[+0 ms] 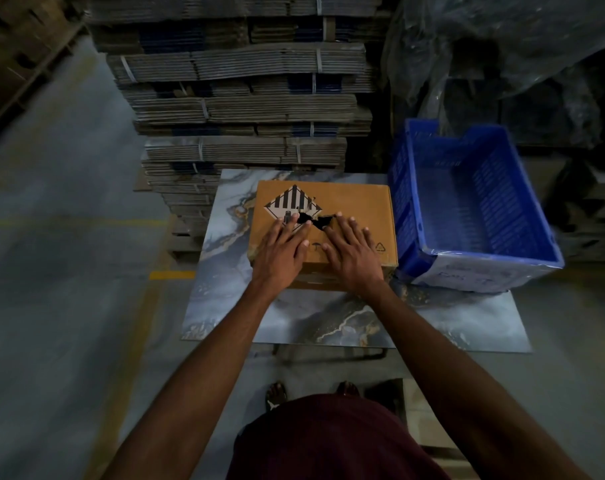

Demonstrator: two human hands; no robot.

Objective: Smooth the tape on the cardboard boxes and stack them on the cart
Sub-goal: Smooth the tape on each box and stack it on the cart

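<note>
Both hands lay flat, fingers straight, gripping nothing: the left hand [283, 250] and right hand [352, 252] pressed the matte brown cardboard box [358, 202] on the glossy marbled tabletop [225, 271].

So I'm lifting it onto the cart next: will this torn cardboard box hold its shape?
Probably stiff at the edges: the cardboard box looks square. The ragged hole in its top suggests that panel may flex or tear further. Flat-bottomed on the marbled table, it is unlikely to roll.
</note>
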